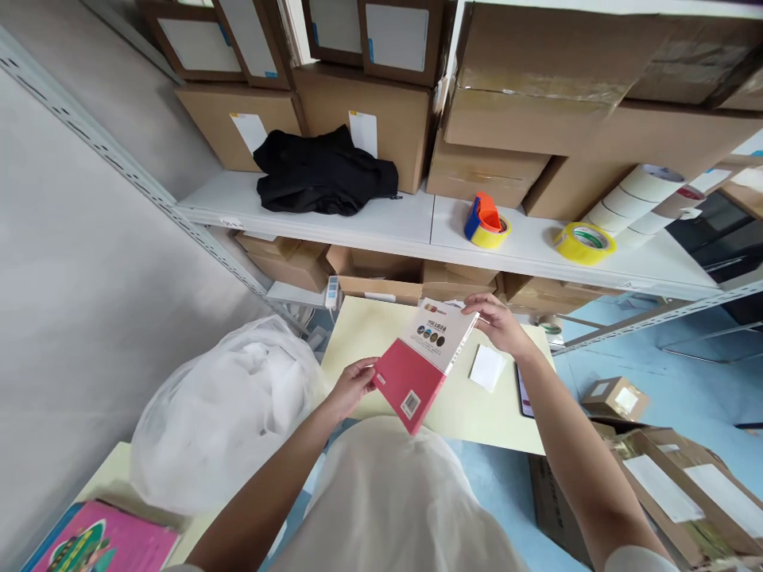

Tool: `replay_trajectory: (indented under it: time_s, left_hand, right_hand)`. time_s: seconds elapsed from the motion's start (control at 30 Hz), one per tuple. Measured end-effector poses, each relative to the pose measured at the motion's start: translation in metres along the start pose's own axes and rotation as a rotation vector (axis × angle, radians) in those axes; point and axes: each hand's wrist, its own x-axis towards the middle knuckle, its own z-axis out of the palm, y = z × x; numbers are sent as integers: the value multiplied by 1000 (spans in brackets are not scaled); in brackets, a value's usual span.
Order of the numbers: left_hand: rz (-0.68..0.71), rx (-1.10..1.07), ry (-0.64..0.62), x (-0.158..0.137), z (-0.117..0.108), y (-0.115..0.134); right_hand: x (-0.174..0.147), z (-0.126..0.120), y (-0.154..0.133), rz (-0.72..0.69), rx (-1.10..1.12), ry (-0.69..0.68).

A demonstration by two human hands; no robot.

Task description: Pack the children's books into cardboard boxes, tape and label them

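A book [417, 369] with a white upper half and a red lower half is held tilted above the pale yellow table [465, 421]. Its barcode side faces me and its spine is on the right. My left hand [353, 385] pinches the left corner between thumb and fingers. Up at the far right corner, my right hand [494, 322] grips the book near the top of the spine. A small stack of white paper [487, 367] lies on the table just below my right hand. Partly hidden by my right forearm is a phone [524, 393].
A large bag of white wrapping [226, 413] stands at left, beside a pink book [113, 540]. The shelf [381, 222] holds black clothing [325, 171], a tape dispenser [487, 222], a yellow tape roll [584, 242] and cardboard boxes [363, 107]. More boxes [685, 485] are at lower right.
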Motion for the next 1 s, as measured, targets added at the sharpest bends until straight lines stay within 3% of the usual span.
replay_trajectory:
  time_s: [0.23, 0.33, 0.43, 0.6, 0.77, 0.87, 1.0]
  left_hand:
    - [-17, 208, -3, -3, -9, 10]
    - [62, 216, -153, -10, -8, 35]
    - [199, 421, -269, -13, 4, 61]
    - [430, 856, -56, -11, 24, 67]
    - [438, 768, 27, -13, 19, 55]
    - [407, 636, 26, -12, 14, 52]
    - [333, 488, 61, -7, 14, 43]
  right_hand:
    - [16, 15, -16, 149, 158, -25]
    - [21, 19, -22, 149, 144, -73]
    - [25, 27, -26, 141, 50, -98]
    - [24, 44, -29, 99, -53, -20]
    - [7, 27, -18, 208, 14, -13]
    - [-14, 16, -6, 348, 242, -45]
    - [-46, 38, 6, 412, 528, 40]
